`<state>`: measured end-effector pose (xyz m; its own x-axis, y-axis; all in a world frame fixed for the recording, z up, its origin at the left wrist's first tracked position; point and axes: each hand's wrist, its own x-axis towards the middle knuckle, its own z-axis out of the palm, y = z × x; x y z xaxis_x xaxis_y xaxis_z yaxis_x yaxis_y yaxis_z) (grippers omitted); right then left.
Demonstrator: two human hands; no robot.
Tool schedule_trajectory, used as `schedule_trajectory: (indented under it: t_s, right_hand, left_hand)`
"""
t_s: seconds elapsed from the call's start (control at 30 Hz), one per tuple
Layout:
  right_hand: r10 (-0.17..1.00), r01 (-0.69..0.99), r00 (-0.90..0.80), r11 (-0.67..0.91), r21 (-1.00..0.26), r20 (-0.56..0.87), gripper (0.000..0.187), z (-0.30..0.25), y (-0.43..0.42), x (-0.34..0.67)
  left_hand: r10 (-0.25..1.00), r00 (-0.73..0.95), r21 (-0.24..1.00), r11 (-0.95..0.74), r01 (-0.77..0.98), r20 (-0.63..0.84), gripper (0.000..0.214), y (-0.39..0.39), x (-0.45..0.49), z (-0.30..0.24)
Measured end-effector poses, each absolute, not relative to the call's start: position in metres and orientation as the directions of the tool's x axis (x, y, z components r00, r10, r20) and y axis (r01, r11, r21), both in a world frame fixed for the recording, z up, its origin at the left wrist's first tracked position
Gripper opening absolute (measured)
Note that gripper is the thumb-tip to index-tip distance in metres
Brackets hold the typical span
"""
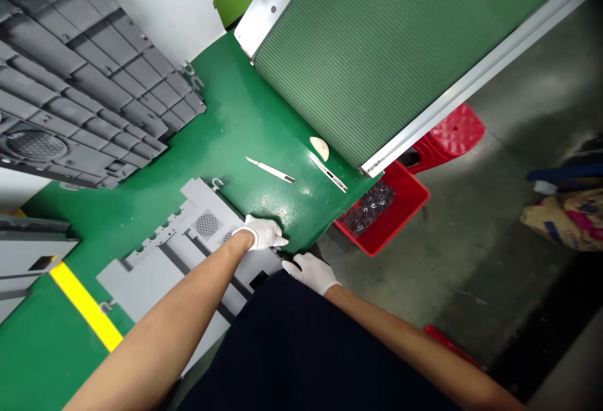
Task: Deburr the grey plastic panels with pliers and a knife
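Note:
A grey plastic panel (174, 260) with speaker-like grilles, ribs and a row of notches lies on the green surface, partly hidden under my left forearm and dark clothing. My left hand (264, 233), in a white glove, grips the panel near its right corner, fingers closed together. Just below and to the right, my right hand (315, 273), also gloved in white, is closed beside that same corner. A small bit of red shows at its fingers; what it holds is too hidden to name. A slim craft knife (271, 169) and metal tweezers (328, 173) lie beyond the hands.
Another large grey panel (94, 78) leans at upper left. A pale half-round piece (320, 147) lies near the ribbed green conveyor belt (400, 53). A red bin (400, 210) holds many dark metal clips (372, 207); a red stool (456, 131) stands behind it. Yellow tape (87, 307) crosses the surface.

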<state>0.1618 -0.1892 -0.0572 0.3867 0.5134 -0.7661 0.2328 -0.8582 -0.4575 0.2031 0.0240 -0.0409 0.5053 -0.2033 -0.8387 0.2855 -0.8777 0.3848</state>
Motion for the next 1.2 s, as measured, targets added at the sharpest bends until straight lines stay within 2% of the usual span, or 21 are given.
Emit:
schedule_trajectory:
  t_s: [0.1,0.33,0.53,0.63,0.97,1.2]
  right_hand:
    - [0.508,0.262,0.409,-0.861,-0.436,-0.758,0.067,-0.057,-0.188,0.16]
    - [0.499,0.317,0.478,-0.866,-0.387,-0.723,0.068,-0.064,-0.188,0.151]
    - [0.569,0.323,0.471,-0.822,-0.468,-0.674,0.065,-0.072,-0.189,0.155]
    - [0.568,0.306,0.448,-0.823,-0.479,-0.69,0.066,-0.07,-0.186,0.158]
    - [0.405,0.27,0.449,-0.911,-0.311,-0.797,0.077,-0.059,-0.176,0.15]
    - [0.476,0.419,0.457,-0.86,-0.291,-0.751,0.077,-0.06,-0.173,0.151]
  left_hand:
    - [-0.221,0.441,0.367,-0.888,0.278,-0.87,0.06,0.025,0.203,-0.04]
    - [-0.239,0.375,0.347,-0.902,0.254,-0.896,0.054,0.024,0.206,-0.046]
    - [-0.252,0.378,0.365,-0.892,0.265,-0.891,0.054,0.025,0.205,-0.051]
    - [-0.247,0.386,0.364,-0.892,0.267,-0.889,0.055,0.026,0.204,-0.053]
    - [-0.229,0.385,0.341,-0.905,0.253,-0.894,0.047,0.023,0.207,-0.042]
    - [-0.242,0.361,0.343,-0.906,0.248,-0.901,0.052,0.024,0.208,-0.049]
